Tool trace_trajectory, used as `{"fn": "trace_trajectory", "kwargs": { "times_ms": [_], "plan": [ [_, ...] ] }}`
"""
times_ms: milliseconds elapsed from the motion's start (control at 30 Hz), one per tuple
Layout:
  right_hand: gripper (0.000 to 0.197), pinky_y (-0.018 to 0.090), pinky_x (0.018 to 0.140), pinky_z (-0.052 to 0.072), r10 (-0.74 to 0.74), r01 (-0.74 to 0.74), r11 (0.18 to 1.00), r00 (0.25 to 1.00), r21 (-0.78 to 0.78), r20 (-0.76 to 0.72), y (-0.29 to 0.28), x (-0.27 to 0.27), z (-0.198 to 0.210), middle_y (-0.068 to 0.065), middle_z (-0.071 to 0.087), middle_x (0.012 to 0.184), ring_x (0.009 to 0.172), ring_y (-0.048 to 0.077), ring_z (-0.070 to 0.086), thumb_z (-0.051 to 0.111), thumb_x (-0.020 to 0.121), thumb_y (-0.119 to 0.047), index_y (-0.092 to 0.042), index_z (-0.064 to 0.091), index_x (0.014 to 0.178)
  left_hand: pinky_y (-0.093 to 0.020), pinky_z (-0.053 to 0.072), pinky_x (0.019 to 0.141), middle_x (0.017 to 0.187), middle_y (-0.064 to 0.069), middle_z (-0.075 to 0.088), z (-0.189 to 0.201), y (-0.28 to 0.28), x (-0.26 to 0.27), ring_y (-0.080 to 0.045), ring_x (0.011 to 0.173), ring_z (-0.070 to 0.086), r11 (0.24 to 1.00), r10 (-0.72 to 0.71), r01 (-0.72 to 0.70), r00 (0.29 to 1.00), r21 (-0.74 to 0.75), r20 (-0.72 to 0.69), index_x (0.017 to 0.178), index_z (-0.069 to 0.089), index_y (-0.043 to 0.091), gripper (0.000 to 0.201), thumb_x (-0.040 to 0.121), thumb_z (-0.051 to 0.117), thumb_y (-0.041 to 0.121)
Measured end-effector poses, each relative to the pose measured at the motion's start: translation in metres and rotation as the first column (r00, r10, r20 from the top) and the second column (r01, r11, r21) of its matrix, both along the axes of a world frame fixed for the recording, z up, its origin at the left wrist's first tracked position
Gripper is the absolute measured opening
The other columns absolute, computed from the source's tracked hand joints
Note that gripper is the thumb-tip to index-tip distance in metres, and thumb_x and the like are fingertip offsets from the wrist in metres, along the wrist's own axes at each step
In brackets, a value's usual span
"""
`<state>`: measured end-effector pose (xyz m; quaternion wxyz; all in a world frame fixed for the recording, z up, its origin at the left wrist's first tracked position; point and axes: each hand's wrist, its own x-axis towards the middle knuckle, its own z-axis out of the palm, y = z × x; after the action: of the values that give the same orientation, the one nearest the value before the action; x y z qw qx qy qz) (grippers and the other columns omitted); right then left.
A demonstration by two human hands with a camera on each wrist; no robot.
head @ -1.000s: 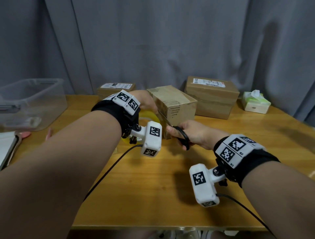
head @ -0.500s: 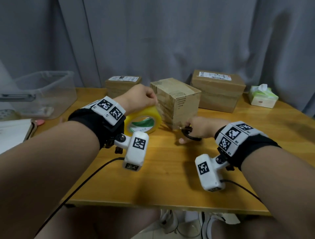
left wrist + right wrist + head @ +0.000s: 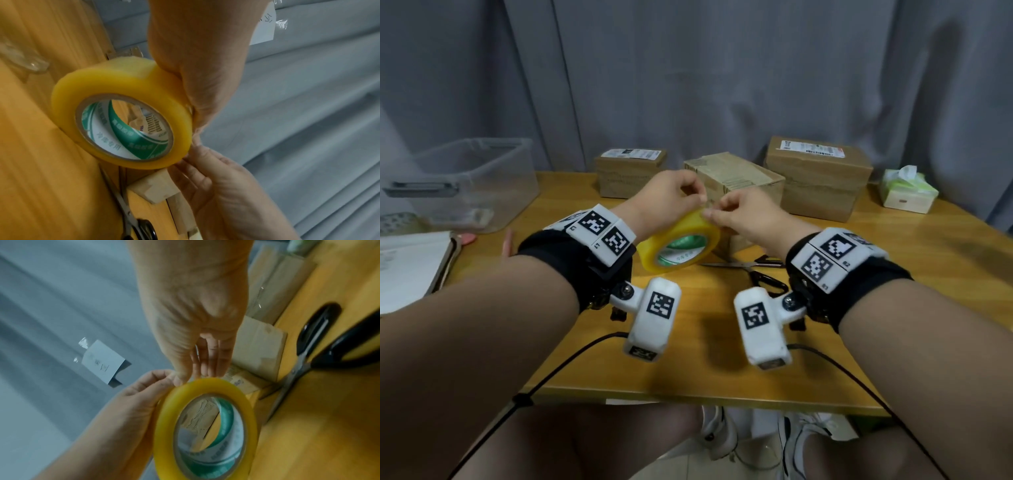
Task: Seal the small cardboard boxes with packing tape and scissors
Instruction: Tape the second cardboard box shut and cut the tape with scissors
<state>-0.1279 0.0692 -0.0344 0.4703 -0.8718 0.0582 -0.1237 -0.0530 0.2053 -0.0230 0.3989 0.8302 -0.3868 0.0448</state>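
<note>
My left hand (image 3: 690, 195) grips a yellowish packing tape roll (image 3: 678, 241) from above and holds it tilted just over the table, in front of the middle small cardboard box (image 3: 739, 176). My right hand (image 3: 711, 213) meets it at the roll's top edge, with thumb and forefinger pinching at the outer tape layer. In the left wrist view the tape roll (image 3: 123, 104) sits under my left hand (image 3: 197, 68), and my right hand (image 3: 207, 164) touches its rim. Black-handled scissors (image 3: 753, 270) lie on the table beneath my right wrist, held by no hand.
Two more cardboard boxes stand at the back, one left (image 3: 630, 171) and one right (image 3: 818, 178). A tissue box (image 3: 907, 193) is at the far right, a clear plastic bin (image 3: 476, 181) at the left, and a notebook (image 3: 410, 270) near the left edge. Grey curtain behind.
My right hand put the scissors down on the table and moved up to the tape roll. My left hand raised the roll toward me, in front of the middle box.
</note>
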Motion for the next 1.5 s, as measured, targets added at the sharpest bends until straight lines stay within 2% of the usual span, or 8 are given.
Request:
{"fn": "trace_trajectory", "kwargs": {
  "times_ms": [200,467,700,867,1067,1233,1333,1500],
  "plan": [
    [0.027,0.022,0.056,0.042,-0.159,0.161,0.987,0.983,-0.019,0.093,0.007,0.013,-0.001,-0.003,0.055,0.063,0.057,0.009,0.049,0.067,0.089,-0.015,-0.018,0.056,0.065,-0.004,0.038,0.056,0.083,0.009,0.052,0.003,0.006,-0.002,-0.001,0.070,0.048,0.993,-0.008,0.017,0.997,0.119,-0.076,0.109,0.058,0.012,0.018,0.091,0.056,0.012],
    [0.013,0.044,0.080,0.055,-0.140,0.158,0.985,0.964,-0.064,0.226,0.002,0.004,0.008,0.002,0.062,0.074,0.078,0.024,0.064,0.068,0.087,-0.015,-0.017,0.058,0.079,-0.001,0.037,0.061,0.095,0.003,0.055,-0.006,0.010,-0.001,-0.003,0.078,0.050,1.000,-0.027,0.026,0.996,-0.016,-0.082,0.104,0.059,0.010,0.015,0.092,0.060,0.019],
    [0.015,0.023,0.062,0.045,-0.062,0.084,0.994,0.954,-0.063,0.294,-0.002,0.000,0.006,-0.002,0.053,0.069,0.064,0.008,0.050,0.068,0.086,-0.008,-0.021,0.060,0.087,-0.003,0.035,0.051,0.074,0.010,0.051,-0.009,-0.002,-0.001,-0.001,0.065,0.045,0.997,0.054,-0.056,0.997,-0.046,-0.056,0.094,0.059,0.011,0.013,0.094,0.057,0.024],
    [0.015,0.030,0.079,0.052,-0.099,0.104,0.995,0.969,-0.011,0.226,-0.002,0.000,0.001,0.004,0.066,0.086,0.085,0.016,0.061,0.074,0.083,-0.023,-0.010,0.071,0.091,-0.001,0.034,0.060,0.084,0.008,0.053,-0.013,-0.001,-0.003,-0.004,0.077,0.047,0.998,0.051,-0.049,0.996,-0.028,0.068,0.094,0.058,0.013,0.009,0.093,0.057,0.023],
    [0.029,0.025,0.063,0.035,-0.075,0.144,0.928,0.975,-0.343,0.208,-0.008,0.011,0.001,0.004,0.058,0.074,0.067,0.013,0.049,0.060,0.093,-0.027,-0.004,0.070,0.079,-0.013,0.033,0.075,0.098,0.005,0.047,-0.007,0.010,0.002,-0.007,0.086,0.046,0.993,0.060,-0.084,0.965,0.085,0.254,0.098,0.061,0.017,0.015,0.092,0.057,0.029],
    [0.040,0.034,0.088,0.040,-0.167,0.345,0.770,0.921,-0.536,0.352,-0.030,0.026,0.011,0.011,0.057,0.112,0.104,0.028,0.053,0.037,0.101,-0.038,-0.012,0.066,0.111,-0.033,0.044,0.085,0.113,-0.010,0.048,0.002,0.031,0.039,-0.025,0.092,0.056,0.945,0.262,-0.315,0.893,0.091,0.366,0.111,0.059,0.006,0.028,0.095,0.053,0.029],
    [0.055,0.045,0.117,0.011,-0.190,0.198,0.662,0.977,-0.723,0.095,-0.037,0.045,0.008,0.007,0.034,0.153,0.142,0.026,0.025,0.026,0.100,-0.050,-0.021,0.036,0.146,-0.041,0.049,0.083,0.124,-0.015,0.043,-0.009,0.032,0.058,-0.033,0.096,0.057,0.853,0.262,-0.417,0.863,0.315,0.433,0.135,0.044,0.007,0.044,0.097,0.048,0.029],
    [0.056,0.052,0.117,0.004,-0.288,0.195,0.567,0.957,-0.800,0.030,-0.037,0.063,-0.008,0.001,0.034,0.152,0.142,0.027,0.023,0.043,0.095,-0.048,-0.029,0.030,0.147,-0.043,0.048,0.083,0.117,-0.015,0.040,-0.034,0.024,0.077,-0.033,0.093,0.055,0.776,0.226,-0.404,0.895,0.485,0.384,0.133,0.044,0.005,0.041,0.098,0.046,0.026]
  ]
}}
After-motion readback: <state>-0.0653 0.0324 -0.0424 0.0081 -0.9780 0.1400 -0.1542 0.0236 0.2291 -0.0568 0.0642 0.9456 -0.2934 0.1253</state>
